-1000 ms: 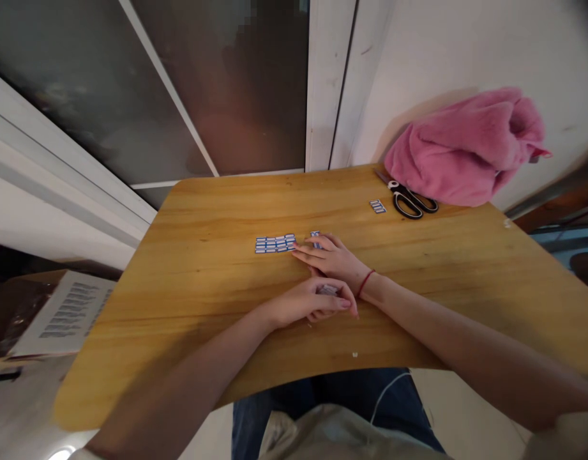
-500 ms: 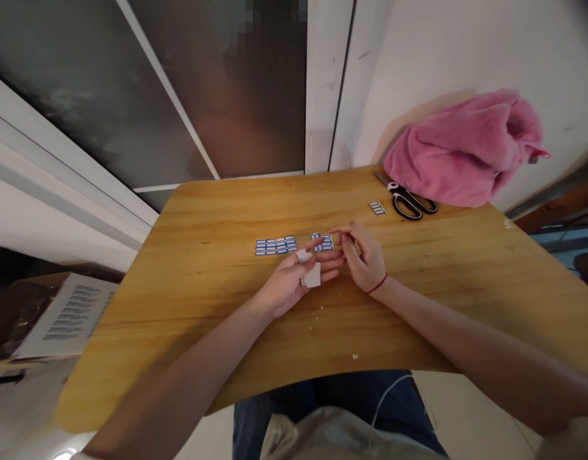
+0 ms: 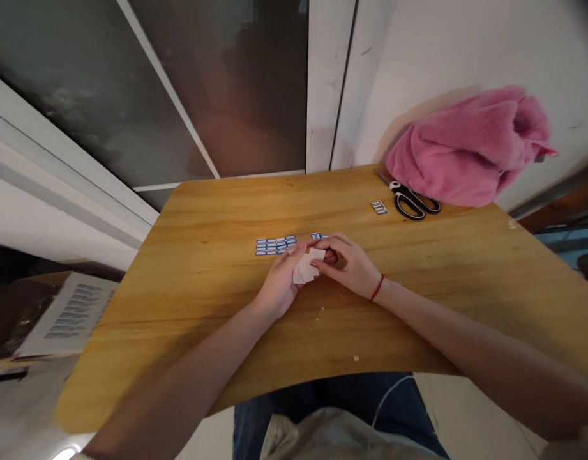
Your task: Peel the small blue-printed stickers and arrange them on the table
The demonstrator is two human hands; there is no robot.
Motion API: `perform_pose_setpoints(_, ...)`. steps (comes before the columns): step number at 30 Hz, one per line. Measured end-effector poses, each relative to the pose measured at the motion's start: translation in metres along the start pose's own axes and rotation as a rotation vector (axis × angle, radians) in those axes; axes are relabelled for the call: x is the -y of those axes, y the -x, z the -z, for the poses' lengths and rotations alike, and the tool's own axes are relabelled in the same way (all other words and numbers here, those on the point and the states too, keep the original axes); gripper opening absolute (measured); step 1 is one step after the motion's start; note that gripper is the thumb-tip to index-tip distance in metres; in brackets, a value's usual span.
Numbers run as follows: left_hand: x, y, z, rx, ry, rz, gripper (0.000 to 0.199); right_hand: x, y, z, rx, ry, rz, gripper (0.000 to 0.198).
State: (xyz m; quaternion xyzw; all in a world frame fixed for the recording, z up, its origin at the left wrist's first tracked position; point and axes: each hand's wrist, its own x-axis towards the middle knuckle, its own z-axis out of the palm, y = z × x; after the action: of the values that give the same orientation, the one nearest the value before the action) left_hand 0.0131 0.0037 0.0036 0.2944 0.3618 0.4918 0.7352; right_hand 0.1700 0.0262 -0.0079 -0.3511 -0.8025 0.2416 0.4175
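Observation:
Several small white paper pieces (image 3: pixel 305 269) lie fanned in my left hand (image 3: pixel 278 286), which is closed around them above the table. My right hand (image 3: pixel 354 267) meets it from the right, its thumb and fingers pinching the upper right edge of the papers. Just beyond my hands, a block of blue-bordered white labels (image 3: pixel 276 245) lies flat on the table. A second group of such labels (image 3: pixel 317 236) is partly hidden behind my fingers. What is printed on the papers cannot be made out.
The wooden table (image 3: pixel 217 211) carries black-handled scissors (image 3: pixel 412 201) at the back right, with a small label sheet (image 3: pixel 378 207) beside them. A pink plush bag (image 3: pixel 470 150) leans against the wall. Paper scraps (image 3: pixel 355 358) dot the front. A cardboard box (image 3: pixel 59 316) stands to the left.
My right hand has moved left and down from beside my left fingertips and now pinches the papers. More of the white pieces show, and the labels behind are more covered.

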Motion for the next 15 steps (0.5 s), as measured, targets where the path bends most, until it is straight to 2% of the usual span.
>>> perform_pose_setpoints(4,-0.003,0.003,-0.003,0.026,0.058,0.01,0.03,0.002,-0.002,0.003,-0.169,0.054,0.04,0.006)
perform_pose_setpoints(8,-0.001,0.004,-0.005,0.063,0.096,-0.012,0.021,-0.001,-0.003,0.011,-0.353,0.147,0.005,0.008)
perform_pose_setpoints(15,0.0,0.007,-0.007,0.127,0.077,0.068,0.018,-0.016,-0.003,0.023,-0.282,0.213,-0.032,0.019)
